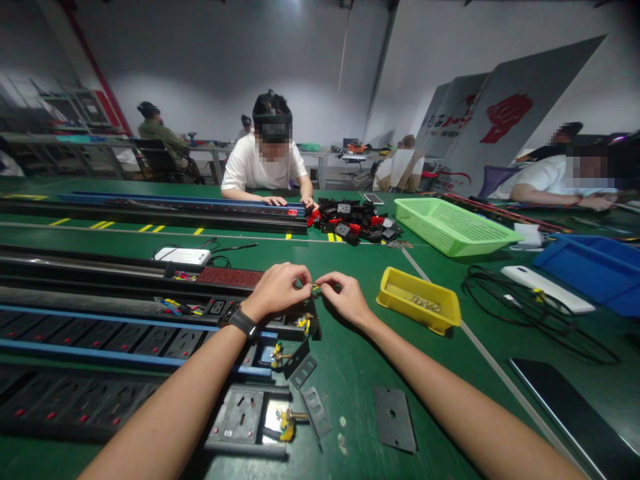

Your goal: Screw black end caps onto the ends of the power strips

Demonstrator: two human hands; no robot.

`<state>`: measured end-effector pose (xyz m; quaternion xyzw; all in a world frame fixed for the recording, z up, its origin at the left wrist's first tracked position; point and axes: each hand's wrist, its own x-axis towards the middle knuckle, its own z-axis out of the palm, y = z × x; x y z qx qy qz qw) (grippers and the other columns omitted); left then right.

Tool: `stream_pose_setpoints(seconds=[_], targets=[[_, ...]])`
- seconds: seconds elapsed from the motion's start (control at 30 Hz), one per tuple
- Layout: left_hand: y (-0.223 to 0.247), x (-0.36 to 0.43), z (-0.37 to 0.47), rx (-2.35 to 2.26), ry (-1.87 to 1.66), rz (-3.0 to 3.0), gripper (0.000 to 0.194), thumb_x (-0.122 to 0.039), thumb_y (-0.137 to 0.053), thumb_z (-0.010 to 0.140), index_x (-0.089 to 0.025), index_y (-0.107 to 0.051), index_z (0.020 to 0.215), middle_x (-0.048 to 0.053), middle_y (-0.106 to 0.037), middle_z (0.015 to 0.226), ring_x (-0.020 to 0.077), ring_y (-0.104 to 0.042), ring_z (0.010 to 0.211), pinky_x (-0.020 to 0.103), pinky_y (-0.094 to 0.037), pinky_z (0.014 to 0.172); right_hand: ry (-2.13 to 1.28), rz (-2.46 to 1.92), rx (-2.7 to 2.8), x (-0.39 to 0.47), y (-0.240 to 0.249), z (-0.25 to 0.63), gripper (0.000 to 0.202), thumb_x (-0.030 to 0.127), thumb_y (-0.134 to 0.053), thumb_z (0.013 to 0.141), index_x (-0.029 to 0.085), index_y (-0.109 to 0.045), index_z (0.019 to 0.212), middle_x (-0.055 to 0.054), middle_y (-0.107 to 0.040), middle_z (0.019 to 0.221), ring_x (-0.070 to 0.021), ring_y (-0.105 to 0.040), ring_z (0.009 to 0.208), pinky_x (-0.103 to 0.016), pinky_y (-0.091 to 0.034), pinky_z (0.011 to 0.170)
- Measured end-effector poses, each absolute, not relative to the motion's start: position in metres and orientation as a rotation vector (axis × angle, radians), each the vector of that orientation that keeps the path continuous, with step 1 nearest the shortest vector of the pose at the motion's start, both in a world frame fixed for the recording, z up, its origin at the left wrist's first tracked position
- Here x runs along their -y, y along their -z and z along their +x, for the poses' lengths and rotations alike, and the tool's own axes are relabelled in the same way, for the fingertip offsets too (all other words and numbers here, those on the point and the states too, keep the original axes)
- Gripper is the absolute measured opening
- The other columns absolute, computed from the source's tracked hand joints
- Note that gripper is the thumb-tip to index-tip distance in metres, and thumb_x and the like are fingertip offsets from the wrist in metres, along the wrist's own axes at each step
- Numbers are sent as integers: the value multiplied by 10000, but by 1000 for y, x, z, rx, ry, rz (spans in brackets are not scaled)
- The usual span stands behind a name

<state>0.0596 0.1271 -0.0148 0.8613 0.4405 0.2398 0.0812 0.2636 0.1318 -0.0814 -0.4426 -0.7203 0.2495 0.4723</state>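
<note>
Small yellow piece (315, 287), one: between the fingertips of both hands, above the end of a black socket strip (217, 308); finer detail too small to tell. Left hand (280, 287): narrow pinch on the piece. Right hand (346, 299): likewise, opposite side. Handling, as judged: one pinch firm, the other light, wrists steady. Yellow tray (410, 317), small metal parts inside: right. Grey plate (395, 419): nearer, flat on the green counter (357, 363).
</note>
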Motion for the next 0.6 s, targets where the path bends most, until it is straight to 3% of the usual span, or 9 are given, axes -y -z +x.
stream_pose_setpoints(seconds=[0.4,0.6], targets=[[18,-129,59,-1314,-740,2587,108,-311,-668,867,-235,-739,899,-2,-754,844,167,-647,756,255,-401,661,-377,-1020,1979,-124,81,261,278,200,-574,892,210,-747,1109,-41,-723,876,-171,-644,757,-286,-494,725],[18,-128,59,-1326,-738,2584,114,-316,-670,863,-236,-744,895,-2,-749,824,168,-644,747,261,-410,668,-375,-1039,1984,-123,80,260,269,207,-574,902,220,-736,1117,-37,-720,891,-172,-640,760,-283,-489,730]])
